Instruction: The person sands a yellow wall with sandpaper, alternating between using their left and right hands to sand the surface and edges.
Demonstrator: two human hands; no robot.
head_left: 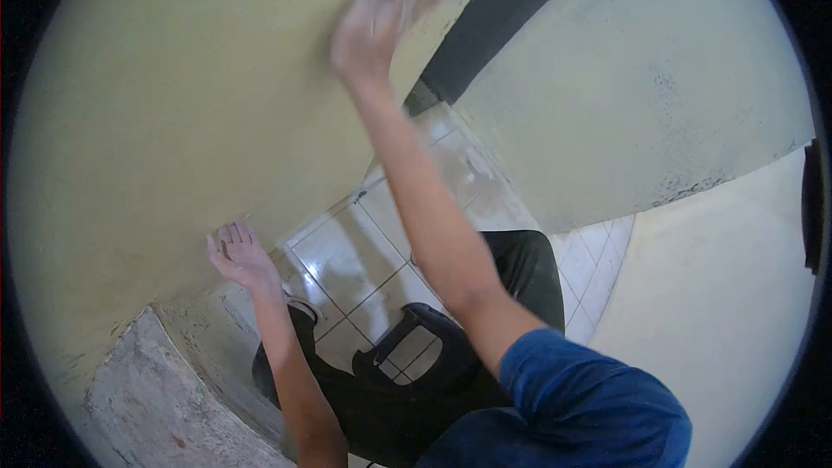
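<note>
Left grip (246,260) near grey ledge (178,394)

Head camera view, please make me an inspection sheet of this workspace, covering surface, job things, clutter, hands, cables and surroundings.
Surface: pale tiled floor, shiny in places.
Job things: yellowish wall, with both hands at or near it; no tool can be made out.
Clutter: a black frame-like object by the legs; its use is unclear.
Left hand: open, fingers spread, by the wall's lower part; contact unclear.
Right hand: raised higher along the wall, blurred; cannot tell whether it holds anything.
Cables: nothing seen for certain.
Surroundings: rough grey ledge, dark band, and a second wall with dark specks.
</note>
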